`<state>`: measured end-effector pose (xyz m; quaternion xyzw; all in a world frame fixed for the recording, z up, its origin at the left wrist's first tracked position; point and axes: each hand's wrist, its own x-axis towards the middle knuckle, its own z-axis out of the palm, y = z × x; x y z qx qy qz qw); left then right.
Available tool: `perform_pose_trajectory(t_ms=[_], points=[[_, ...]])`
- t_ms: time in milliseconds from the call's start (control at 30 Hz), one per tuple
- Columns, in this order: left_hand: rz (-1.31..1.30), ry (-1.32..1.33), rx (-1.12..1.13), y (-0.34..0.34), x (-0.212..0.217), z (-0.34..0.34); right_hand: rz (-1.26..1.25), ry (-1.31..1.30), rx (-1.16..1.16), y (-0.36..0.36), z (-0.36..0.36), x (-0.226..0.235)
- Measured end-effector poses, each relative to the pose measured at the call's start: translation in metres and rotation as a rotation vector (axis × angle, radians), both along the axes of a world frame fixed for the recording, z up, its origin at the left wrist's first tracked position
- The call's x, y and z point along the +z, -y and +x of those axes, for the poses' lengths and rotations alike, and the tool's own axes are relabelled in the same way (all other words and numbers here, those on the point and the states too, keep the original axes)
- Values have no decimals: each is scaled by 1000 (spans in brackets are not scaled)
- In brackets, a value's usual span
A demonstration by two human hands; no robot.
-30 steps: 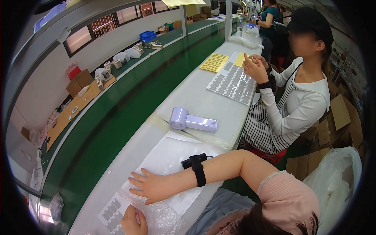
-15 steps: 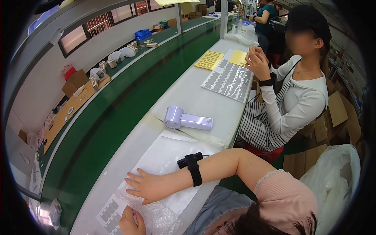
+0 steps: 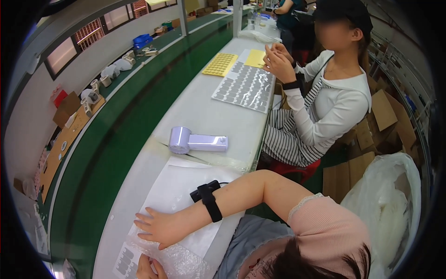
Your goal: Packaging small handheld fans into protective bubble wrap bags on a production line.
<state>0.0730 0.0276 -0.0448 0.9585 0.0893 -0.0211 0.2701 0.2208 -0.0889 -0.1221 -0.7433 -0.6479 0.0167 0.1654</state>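
My right hand (image 3: 160, 228) lies palm down with its fingers spread, at the upper edge of a crinkled clear bubble wrap piece (image 3: 189, 256) on a white sheet (image 3: 186, 176). A black strap with a small dark device (image 3: 206, 197) circles my right wrist. Below it, my left hand (image 3: 151, 268) is cut off by the lower edge, its fingers curled together beside the wrap; what they hold is hidden. A card of grey die-cut stickers (image 3: 122, 262) lies just left of that hand. Farther up the table rests a pale purple handheld fan (image 3: 197, 141).
A co-worker in a white top (image 3: 337, 97) sits at right, hands raised over a large grey sticker sheet (image 3: 244, 87) and a yellow sticker sheet (image 3: 219, 64). A green conveyor belt (image 3: 121, 135) runs along the left. A plastic bag (image 3: 388, 209) and cardboard boxes (image 3: 344, 179) stand at right.
The view has shifted, so the table, fan and co-worker appear farther left and higher. My right hand stays spread flat; my left hand sits lower in view, fingers still curled by the wrap.
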Motion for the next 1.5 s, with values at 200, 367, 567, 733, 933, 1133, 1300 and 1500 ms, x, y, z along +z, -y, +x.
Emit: perform_pose_trajectory(t_ms=[200,367,567,733,933,1133,1300,1500], points=[[-27,-67,49,-4,-7,0,7,-21,11,1,-1,-1],[54,-71,44,-9,-8,0,8,-5,6,-3,0,-3],[42,-41,5,-5,0,3,-8,-1,-10,-4,3,2],[-102,115,34,-4,-5,0,-15,10,-8,-1,0,2],[-103,85,9,-4,0,-1,-23,24,12,4,-2,4],[-51,86,34,-5,-2,0,-59,15,8,0,-1,3],[58,170,-28,-9,-7,3,-15,59,-19,-6,2,0],[79,221,-38,-7,-18,-1,-11,49,-30,-2,-1,-2]])
